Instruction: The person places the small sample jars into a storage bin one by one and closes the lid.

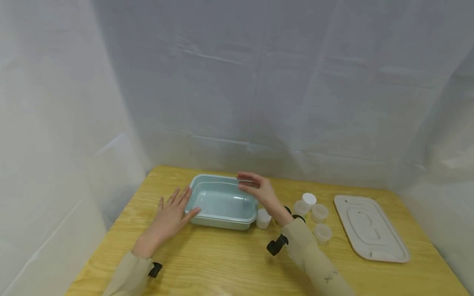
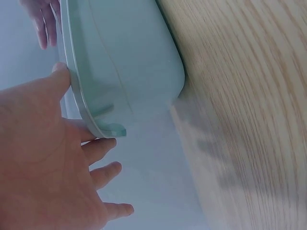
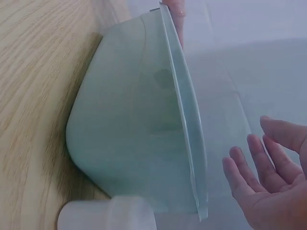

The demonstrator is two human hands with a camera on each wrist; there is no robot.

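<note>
Fingers straight on both: left hand [image 1: 171, 213] touching green tub [image 1: 207, 220] rim, right hand [image 1: 259, 190] hovering over it, grasping nothing.

My table [image 1: 222, 263] is yellow wood. A light green tub [image 1: 222, 203] sits near the far left corner. Five small white cups [image 1: 319, 213] stand near the middle, one touching the tub. A flat white lid [image 1: 370, 228] lies by the right edge.
</note>
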